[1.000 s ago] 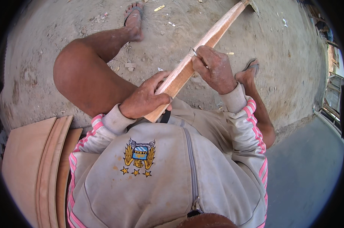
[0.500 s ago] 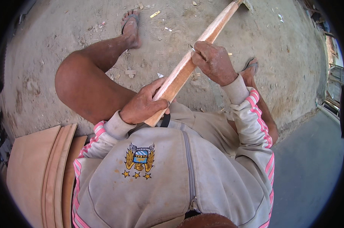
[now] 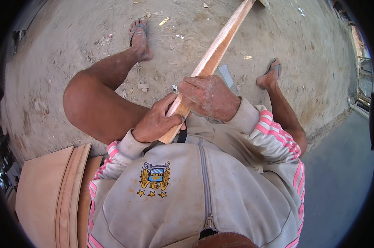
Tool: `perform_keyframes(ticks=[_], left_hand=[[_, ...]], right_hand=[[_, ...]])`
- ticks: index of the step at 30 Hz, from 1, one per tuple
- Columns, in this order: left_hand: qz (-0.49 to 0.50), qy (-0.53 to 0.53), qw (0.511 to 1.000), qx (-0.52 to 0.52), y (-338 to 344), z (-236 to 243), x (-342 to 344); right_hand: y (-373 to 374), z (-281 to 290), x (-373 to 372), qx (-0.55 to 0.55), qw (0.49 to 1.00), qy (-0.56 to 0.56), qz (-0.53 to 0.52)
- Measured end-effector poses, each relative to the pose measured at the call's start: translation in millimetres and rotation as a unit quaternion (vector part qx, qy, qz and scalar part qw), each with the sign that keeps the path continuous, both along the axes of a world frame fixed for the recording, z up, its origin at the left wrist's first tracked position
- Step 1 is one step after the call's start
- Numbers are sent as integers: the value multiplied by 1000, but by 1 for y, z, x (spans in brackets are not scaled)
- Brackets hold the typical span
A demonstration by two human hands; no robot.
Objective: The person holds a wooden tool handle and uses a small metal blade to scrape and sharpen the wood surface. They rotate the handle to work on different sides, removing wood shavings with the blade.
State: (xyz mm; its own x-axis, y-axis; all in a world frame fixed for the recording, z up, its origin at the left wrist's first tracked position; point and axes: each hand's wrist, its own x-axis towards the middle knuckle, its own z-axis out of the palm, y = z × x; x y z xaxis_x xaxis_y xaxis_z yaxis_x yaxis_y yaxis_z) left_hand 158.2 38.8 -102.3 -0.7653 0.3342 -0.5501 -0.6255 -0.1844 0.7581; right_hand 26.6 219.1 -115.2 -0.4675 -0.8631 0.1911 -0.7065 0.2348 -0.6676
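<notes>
Left hand: fingers clenched round the near end of a wood strip, close to the lap. Right hand: fingers closed over the strip just beyond the left hand, pressing a small metal blade to it; only a tip of the blade shows, so its kind cannot be told.

Wood strip: long, narrow, reddish-tan, with a paler face. Near end rests at the waist of a grey zip jacket; the strip slants up and away between the knees, its far end running out of view at the top edge.

Handling, by judgement: stiff, fairly light, dry rather than slippery, edges likely sharp. Best held near the lap end with one hand while the other steadies it further along; the long free end will lever against a loose grip.

Surroundings: dusty ground strewn with chips and shavings; both feet in sandals, left, right; curved wooden boards stacked at the person's left; grey slab at the right.
</notes>
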Motion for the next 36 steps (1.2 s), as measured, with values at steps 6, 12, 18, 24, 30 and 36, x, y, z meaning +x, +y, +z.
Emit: perform_keyframes(ticks=[6, 12, 18, 24, 30, 36], left_hand=[[-3, -1, 1000, -2, 1, -1, -2], [14, -14, 1000, 19, 0, -2, -1], [-28, 1, 1000, -14, 3, 2, -4], [7, -48, 999, 4, 5, 3, -2], [-12, -65, 997, -37, 9, 5, -4], [-46, -69, 988, -129, 16, -3, -16]], right_hand=[[26, -35, -45, -1, 993, 105, -53], [5, -7, 12, -34, 999, 22, 34], [42, -55, -78, 26, 986, 104, -127], [17, -25, -26, -40, 998, 36, -21], [57, -78, -101, 12, 971, 128, -201], [101, -41, -131, -32, 934, -12, -356]])
